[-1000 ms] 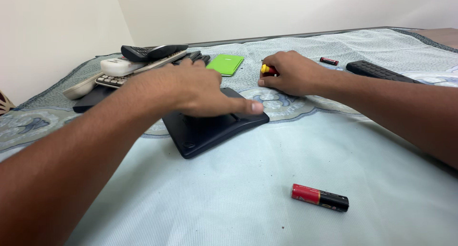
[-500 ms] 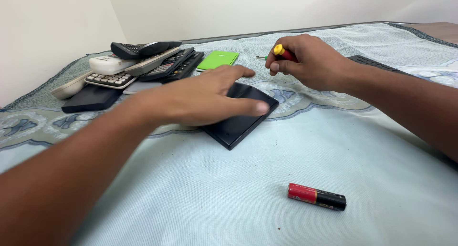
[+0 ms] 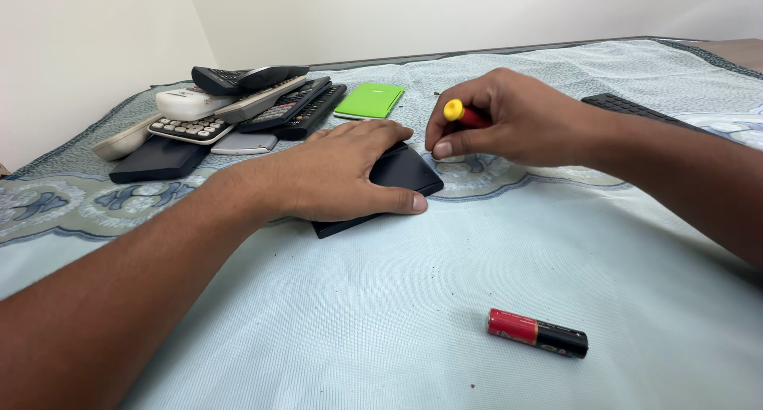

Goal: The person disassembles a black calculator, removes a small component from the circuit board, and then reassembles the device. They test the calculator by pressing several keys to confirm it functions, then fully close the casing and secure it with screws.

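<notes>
— Black flat device (image 3: 401,175) on the pale blue cloth (image 3: 358,315), that's the middle of it. How much of it can you see?

— Less than half. The left hand (image 3: 338,172) lies over most of its top, so only the right corner and a strip of the near edge show. Its face is plain dark, and I can't tell whether that's its front or its back.

— How does that hand sit?

— Palm down, fingers together and stretched across the device, thumb pressed along the near edge. The forearm runs in from the lower left, cut off by the frame.

— And the other?

— The right hand (image 3: 509,116) hovers just beyond the device's far corner, fingers curled, pinching a small tool with a yellow cap and red body (image 3: 463,114). The tip of the tool is hidden behind the fingers, so whether it touches the device I cannot say.

— Anything further out?

— A red and black battery (image 3: 538,333) lies alone on the cloth, well apart, nearer the camera. A green flat case (image 3: 369,100) sits behind the hands, a pile of remotes and calculators (image 3: 230,108) to the far left, and a dark keyboard (image 3: 628,106) is half hidden by the right wrist
</notes>
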